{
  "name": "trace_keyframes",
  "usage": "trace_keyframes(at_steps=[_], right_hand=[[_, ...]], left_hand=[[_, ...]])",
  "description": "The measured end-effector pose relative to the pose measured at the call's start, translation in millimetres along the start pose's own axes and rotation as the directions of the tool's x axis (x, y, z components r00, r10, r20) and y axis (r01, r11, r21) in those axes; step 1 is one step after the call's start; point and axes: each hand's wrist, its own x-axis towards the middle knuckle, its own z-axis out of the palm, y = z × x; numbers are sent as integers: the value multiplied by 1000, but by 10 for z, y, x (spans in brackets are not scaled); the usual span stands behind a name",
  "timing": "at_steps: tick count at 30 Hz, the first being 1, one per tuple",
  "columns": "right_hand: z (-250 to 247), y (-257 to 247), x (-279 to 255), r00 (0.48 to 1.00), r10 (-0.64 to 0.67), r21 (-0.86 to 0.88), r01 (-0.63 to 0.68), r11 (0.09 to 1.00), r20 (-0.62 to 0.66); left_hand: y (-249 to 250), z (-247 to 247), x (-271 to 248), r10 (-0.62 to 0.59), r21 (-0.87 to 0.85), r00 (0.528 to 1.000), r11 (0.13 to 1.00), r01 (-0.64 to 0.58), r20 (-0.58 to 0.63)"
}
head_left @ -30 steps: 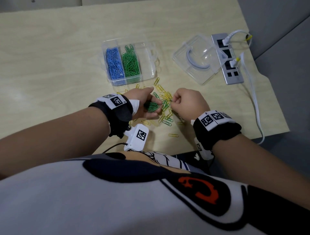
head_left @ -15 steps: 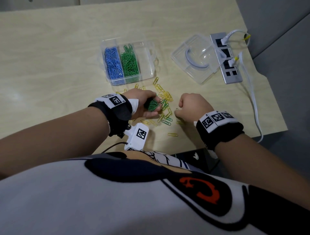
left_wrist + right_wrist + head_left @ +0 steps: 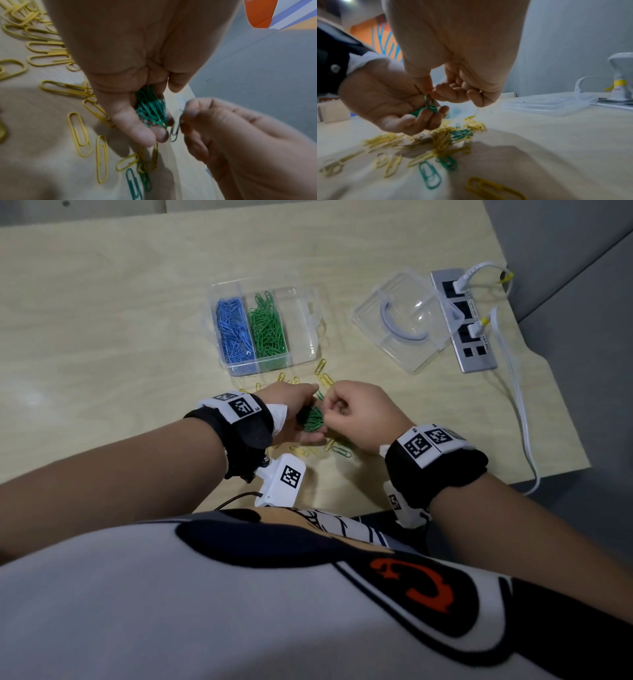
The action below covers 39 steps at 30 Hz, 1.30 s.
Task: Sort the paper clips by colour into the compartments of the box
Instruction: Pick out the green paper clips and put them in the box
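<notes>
A clear box holds blue clips in its left compartment and green clips in the middle one; the right compartment shows none. In front of the box, my left hand cups a bunch of green clips in curled fingers. My right hand touches that bunch and pinches one green clip between thumb and forefinger. Loose yellow clips and a few green ones lie on the table beneath both hands.
The box's clear lid lies to the right, partly on a grey power strip with white plugs. A white cable runs down to the table's right edge. The front table edge is close to my body.
My right hand has risen from the loose pile and moved left to my left hand, with a green clip pinched. The left hand has kept hold of its green bunch.
</notes>
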Motion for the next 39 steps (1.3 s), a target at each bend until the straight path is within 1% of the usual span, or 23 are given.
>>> trace_keyframes(at_steps=[1,2,3,5,8,10,13,16,20,22,24,27,28,30,31,32,34,35,37,39], right_hand=[[0,-26,7,1000,-12,45,13,999,-18],[-4,-18,24,999,-16,51,18,999,-36],[-8,17,49,998,-12,7,12,1000,-55],[-23,132,95,998,-5,-193,-6,981,-57],[-15,263,111,998,-5,-450,29,892,56],[-7,292,106,997,-23,-532,62,844,80],[-20,295,116,997,-64,-564,72,822,35],[-36,299,136,996,-84,-540,66,839,-8],[-106,273,164,995,-47,-408,6,913,-90],[-129,247,163,990,-53,-346,4,938,-130],[-133,181,140,985,-89,-255,49,966,-146],[-71,34,92,986,-160,-133,153,979,-41],[-44,7,88,984,-176,-122,171,978,-37],[-20,21,110,980,-166,-126,152,980,-109],[-21,60,132,979,-141,-161,117,980,-145],[-19,108,157,982,-110,-239,72,968,-151],[-6,202,179,996,-48,-459,8,889,-77],[9,237,183,999,-33,-543,9,840,-34],[48,269,184,999,-39,-627,35,778,7],[76,278,194,999,-41,-655,34,755,5]], left_hand=[[6,5,-5,0,-10,1000,1000,0,-3],[8,5,-6,-2,-15,1000,1000,2,5],[7,-8,-1,-8,-12,1000,1000,8,23],[4,-41,-3,-21,-2,998,1000,21,54],[7,-78,-9,-28,1,999,1000,28,36],[14,-82,-19,-24,10,999,1000,24,23],[21,-88,-17,-17,12,1000,1000,17,26],[21,-83,-13,-17,15,1000,1000,17,20],[23,-94,6,-12,4,1000,1000,12,12],[29,-90,14,-15,0,1000,1000,15,10],[29,-73,39,-14,1,1000,1000,14,1],[20,-72,55,9,-33,999,999,-10,-37],[29,-73,59,10,-40,999,999,-11,-42],[41,-59,37,-3,-70,1000,998,2,-13],[39,-58,16,-20,-83,1000,996,19,-5],[39,-71,19,-31,-81,999,996,32,10],[30,-84,37,-39,-45,999,998,39,15],[24,-108,42,-31,-36,999,999,31,13],[19,-133,47,-36,-35,999,999,36,4],[17,-155,46,-33,-32,999,999,33,0]])
